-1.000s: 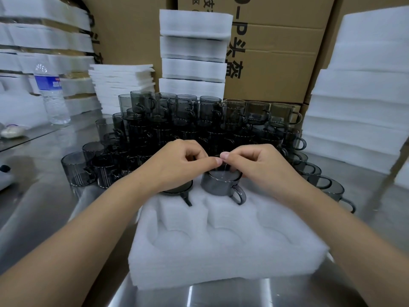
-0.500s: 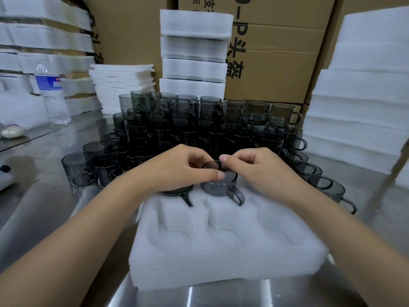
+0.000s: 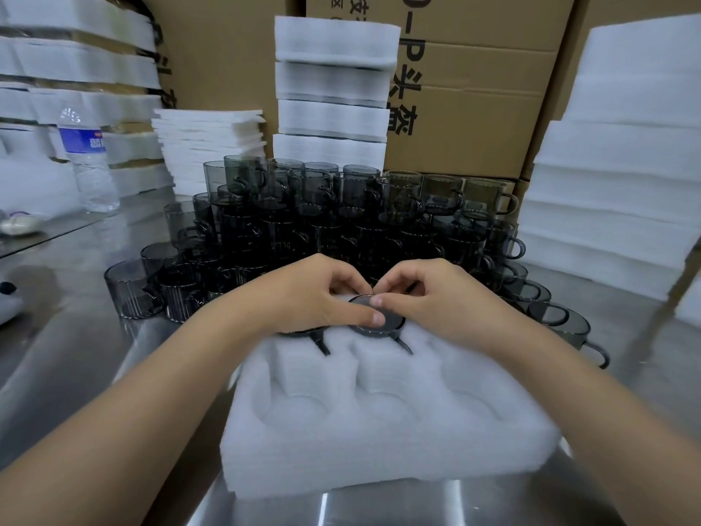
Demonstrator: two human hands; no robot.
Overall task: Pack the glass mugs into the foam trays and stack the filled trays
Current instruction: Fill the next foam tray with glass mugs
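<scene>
While bent over the far middle pocket of the white foam tray [image 3: 379, 449], gripping a smoked-glass mug [image 3: 392, 323] by its rim with the left hand [image 3: 318, 294] and the right hand [image 3: 440, 298], fingers curled behind, thumb tips pressed along the near edge. Sunk almost to the rim in that round pocket, with a thin dark handle jutting toward the near side. Likewise a second mug [image 3: 321, 344] in the far left pocket, mostly hidden beneath the left hand. Bare foam only in the three near pockets. Soft, layered and fuzzy-edged, set on a brushed steel desk [image 3: 76, 354] full of glare. Just behind, tiered in a heap of mugs [image 3: 341, 222]: grey, cylindrical, ribbed low on the walls, loop-handled. Around that, stacks of foam trays [image 3: 626, 184], thin foam sheets [image 3: 212, 146], brown cardboard boxes [image 3: 474, 127] and a clear plastic water bottle [image 3: 91, 165] with a blue label.
</scene>
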